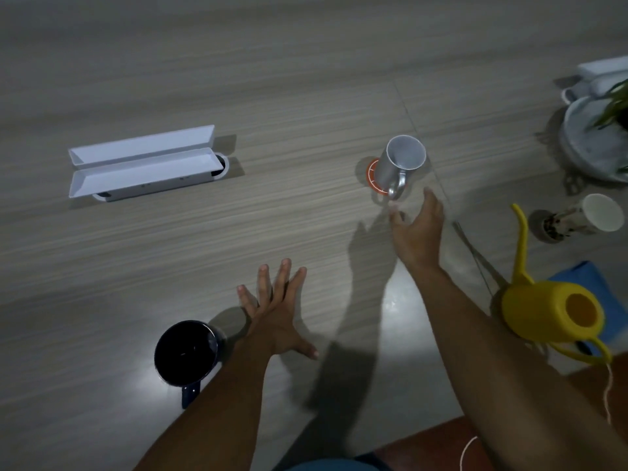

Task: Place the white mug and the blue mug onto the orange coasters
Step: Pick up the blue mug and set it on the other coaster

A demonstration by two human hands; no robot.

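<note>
Grey wood-grain table (272, 79) fills the head view; its near edge runs bottom right, where a reddish-brown floor strip shows. White mug (402, 164) stands upright on an orange coaster (373, 175), right of centre, handle pointing to the near edge. Only that one coaster is visible. Right hand (419, 229) sits just near of the mug handle, fingers loose and spread, gripping nothing, apart from the mug. Blue mug (187, 353) stands on bare table close to the near edge, left side, handle toward the person. Left hand (277, 314) is flat beside it on its right, fingers splayed wide, holding nothing, not touching the mug. Wide free table between the two mugs and across the far side. White cable-port box (142, 163) with both lids flipped up sits far left. Right edge is crowded: yellow watering can (547, 311), paper cup (598, 212), grey plant dish (584, 141).
</note>
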